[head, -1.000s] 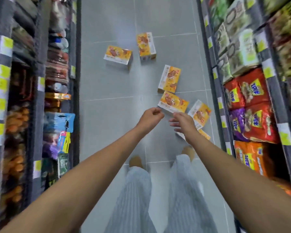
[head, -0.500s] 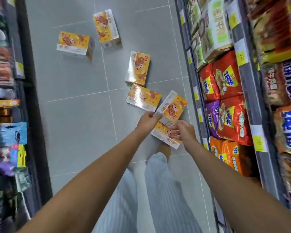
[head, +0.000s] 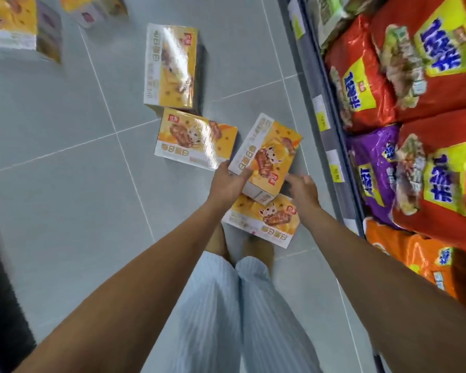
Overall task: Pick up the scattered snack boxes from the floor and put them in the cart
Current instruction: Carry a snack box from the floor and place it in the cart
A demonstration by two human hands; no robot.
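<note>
illegible print on snack boxes and chip bags

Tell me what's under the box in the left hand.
Another snack box lies flat on the floor, its far edge covered by the held box. The overlap itself cannot be seen.

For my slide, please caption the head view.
Left hand grips a tilted snack box; right hand open beside it.

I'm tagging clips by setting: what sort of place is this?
Most likely a shop aisle: shelves packed with snack bags, yellow price tags along their edge, and a grey tiled floor.
</note>
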